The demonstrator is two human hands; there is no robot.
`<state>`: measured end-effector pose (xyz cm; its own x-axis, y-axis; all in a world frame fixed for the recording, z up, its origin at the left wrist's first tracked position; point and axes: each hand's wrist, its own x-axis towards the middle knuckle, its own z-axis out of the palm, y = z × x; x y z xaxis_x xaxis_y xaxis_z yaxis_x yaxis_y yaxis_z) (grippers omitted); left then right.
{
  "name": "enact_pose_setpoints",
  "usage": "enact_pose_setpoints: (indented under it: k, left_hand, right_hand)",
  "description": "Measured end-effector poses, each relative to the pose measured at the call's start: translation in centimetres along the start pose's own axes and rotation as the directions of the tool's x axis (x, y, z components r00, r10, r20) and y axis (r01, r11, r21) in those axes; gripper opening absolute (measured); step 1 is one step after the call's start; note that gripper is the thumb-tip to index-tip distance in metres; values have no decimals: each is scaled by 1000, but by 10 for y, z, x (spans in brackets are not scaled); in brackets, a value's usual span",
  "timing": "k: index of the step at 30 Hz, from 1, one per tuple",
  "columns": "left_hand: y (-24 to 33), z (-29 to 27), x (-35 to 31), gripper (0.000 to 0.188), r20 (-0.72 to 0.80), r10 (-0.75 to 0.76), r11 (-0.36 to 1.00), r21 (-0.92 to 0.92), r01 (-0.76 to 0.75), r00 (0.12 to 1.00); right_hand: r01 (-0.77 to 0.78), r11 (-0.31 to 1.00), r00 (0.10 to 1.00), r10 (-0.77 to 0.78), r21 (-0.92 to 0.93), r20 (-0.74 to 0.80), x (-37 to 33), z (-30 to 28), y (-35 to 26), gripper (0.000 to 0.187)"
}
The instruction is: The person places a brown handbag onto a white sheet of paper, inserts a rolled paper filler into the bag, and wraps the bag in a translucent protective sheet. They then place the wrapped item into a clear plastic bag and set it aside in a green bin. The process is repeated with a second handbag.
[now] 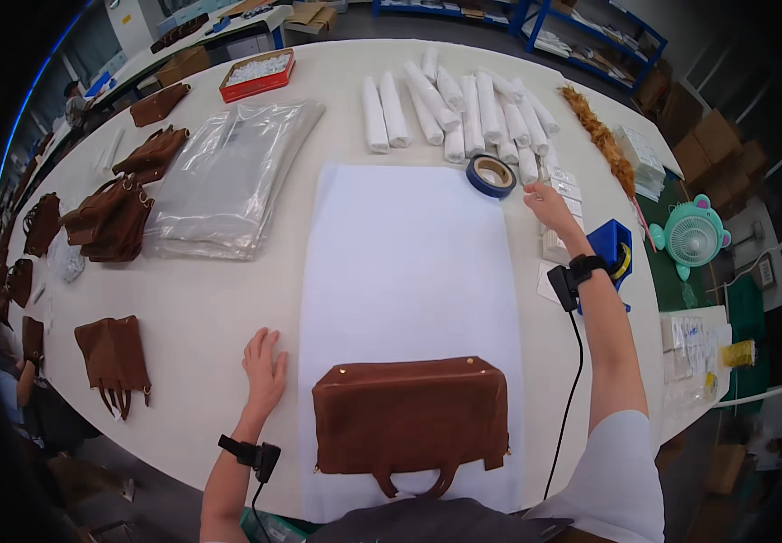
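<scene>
A brown leather handbag lies in front of me on a large white sheet, its two handles toward my body. To the left of the sheet, my left hand rests on the table with its fingers stretched out, holding nothing. My right hand reaches far forward, past the sheet's right edge. Its fingers are drawn together at the near end of a white paper roll, beside a dark blue roll of tape. What they grip, if anything, is too small to make out. More white rolls are heaped behind.
Clear plastic bags are stacked at the left, near several brown handbags. A red box of small white pieces stands at the back. By my right forearm are a blue tape dispenser and a green fan.
</scene>
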<state>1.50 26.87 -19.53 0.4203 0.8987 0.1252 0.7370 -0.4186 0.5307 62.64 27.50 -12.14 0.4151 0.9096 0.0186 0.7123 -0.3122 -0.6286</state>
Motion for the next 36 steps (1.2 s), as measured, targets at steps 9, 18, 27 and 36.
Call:
enact_pose_setpoints:
  k: [9,18,27,36]
  left_hand:
    - [-6,11,-1,46,64,26,962,271,-43,998]
    - [-4,10,4,45,19,105,968,229,-107,994]
    - [-17,5,-7,44,-22,30,994,105,-28,999]
    - [52,-30,78,68,569,-62,356,-755,551,820]
  right_hand:
    - [-258,557,957,39,-789,-286,122,52,35,23]
    - [-237,732,931,-17,-639,-365,92,22,17,46]
    - [186,948,934,-88,258,-347,-141,-82,-114,22]
    - [-477,473,840,-3,741,543,-235,51,-61,30]
